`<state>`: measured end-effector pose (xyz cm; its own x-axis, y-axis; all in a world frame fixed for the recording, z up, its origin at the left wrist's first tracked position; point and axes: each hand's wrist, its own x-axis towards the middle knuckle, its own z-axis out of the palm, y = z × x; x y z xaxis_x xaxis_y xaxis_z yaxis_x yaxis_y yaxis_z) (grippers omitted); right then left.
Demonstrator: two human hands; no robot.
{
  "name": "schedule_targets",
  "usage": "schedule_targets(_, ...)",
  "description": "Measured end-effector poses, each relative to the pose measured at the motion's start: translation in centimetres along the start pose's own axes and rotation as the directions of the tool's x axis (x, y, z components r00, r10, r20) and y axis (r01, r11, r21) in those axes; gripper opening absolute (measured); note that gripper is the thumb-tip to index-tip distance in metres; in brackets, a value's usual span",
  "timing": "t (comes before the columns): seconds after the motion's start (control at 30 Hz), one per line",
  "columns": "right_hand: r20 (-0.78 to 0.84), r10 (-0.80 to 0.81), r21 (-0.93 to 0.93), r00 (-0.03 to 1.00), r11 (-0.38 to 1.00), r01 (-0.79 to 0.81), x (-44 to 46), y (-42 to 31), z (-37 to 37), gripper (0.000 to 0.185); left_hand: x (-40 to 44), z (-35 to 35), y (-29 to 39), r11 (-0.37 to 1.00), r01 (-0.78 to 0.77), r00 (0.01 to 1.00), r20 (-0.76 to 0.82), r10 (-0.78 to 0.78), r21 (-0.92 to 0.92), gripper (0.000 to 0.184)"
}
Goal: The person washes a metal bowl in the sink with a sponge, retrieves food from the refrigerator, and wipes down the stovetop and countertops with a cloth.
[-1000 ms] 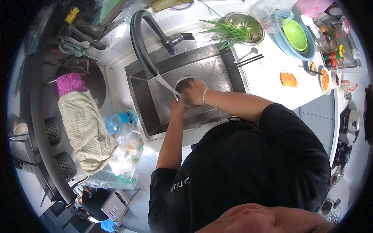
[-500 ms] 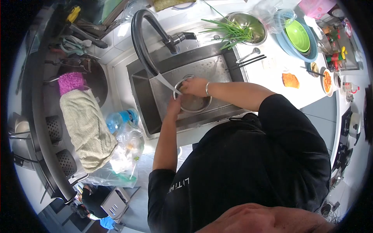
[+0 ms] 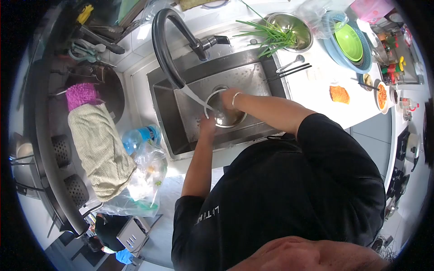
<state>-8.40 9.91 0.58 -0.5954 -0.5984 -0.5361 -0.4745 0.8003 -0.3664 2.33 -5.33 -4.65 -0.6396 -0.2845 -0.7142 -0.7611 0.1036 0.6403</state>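
Note:
Water runs from the black faucet (image 3: 168, 54) into a round metal bowl (image 3: 235, 121) in the steel sink (image 3: 192, 104). My left hand (image 3: 207, 124) grips the bowl's near-left rim beside the stream. My right hand (image 3: 227, 98), with a bracelet at the wrist, is over the bowl's upper part. Its fingers are smeared by motion, so what they hold, if anything, cannot be made out. The bowl holds water; any other contents are unclear.
Right of the sink lie green stalks (image 3: 271, 38) in a metal bowl (image 3: 304, 32), a spoon (image 3: 291, 63), black chopsticks (image 3: 289, 72) and orange food (image 3: 339, 94). A blue basket (image 3: 332, 49) holds green bowls. Left are a bottle (image 3: 138, 139) and towel (image 3: 97, 149). A person (image 3: 110, 231) is farther off.
My right hand has shifted from the bowl's left side toward its upper part. My left hand has moved slightly down along the rim.

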Motion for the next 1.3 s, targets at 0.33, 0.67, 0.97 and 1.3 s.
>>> schedule_targets(0.33,-0.044,0.044,0.027,0.998,0.999,-0.043,0.2,0.5,0.7,0.03,1.9,0.2,-2.0,0.994,-0.064,0.998,0.015,0.063,0.085,0.049)
schedule_targets(0.67,-0.007,-0.12,0.036,0.993,0.992,0.12,0.1,0.2,2.4,0.029,-0.7,0.0,0.4,0.999,0.045,0.995,0.087,-0.047,0.025,0.053)
schedule_targets(0.97,-0.144,0.01,0.365,0.99,0.93,0.043,0.3,-1.8,1.3,0.036,-0.2,-1.9,0.2,0.967,0.117,0.993,0.053,-0.108,-0.227,0.046)
schedule_targets(1.3,-0.307,-0.226,0.044,0.924,0.967,0.251,0.5,-6.4,-2.3,0.031,4.3,-0.3,-4.5,0.968,0.072,0.996,0.065,-0.058,-0.241,0.043)
